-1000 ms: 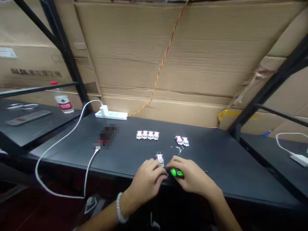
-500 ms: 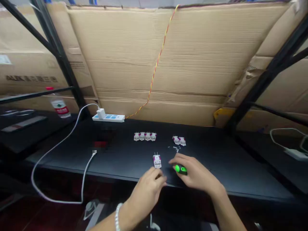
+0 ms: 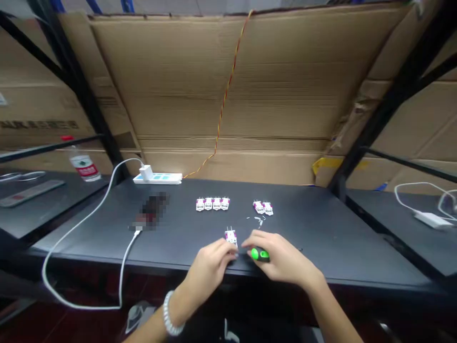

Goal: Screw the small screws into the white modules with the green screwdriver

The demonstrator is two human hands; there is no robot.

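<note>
A small white and purple piece with two metal prongs (image 3: 231, 236) lies near the table's front edge, prongs pointing away. At its lower end is my left hand (image 3: 213, 261), fingers pinched together; they cover part of the piece, and whatever is between the fingertips is hidden. Just to the right, my right hand (image 3: 282, 257) is closed around a tool with a black and green handle (image 3: 260, 254); its working end does not show. Behind the right hand are several tiny white bits (image 3: 260, 221).
Several similar pronged pieces (image 3: 213, 204) stand in a row at the back, two more (image 3: 263, 207) to their right. A power strip (image 3: 160, 178) carries a plug whose white cable (image 3: 67, 238) loops past the front edge. A bottle (image 3: 84, 164) stands left; black posts (image 3: 374, 112) flank the table.
My left hand has come up against the near end of the front piece, covering part of it. My right hand has moved slightly left with the tool. The view has shifted a little.
</note>
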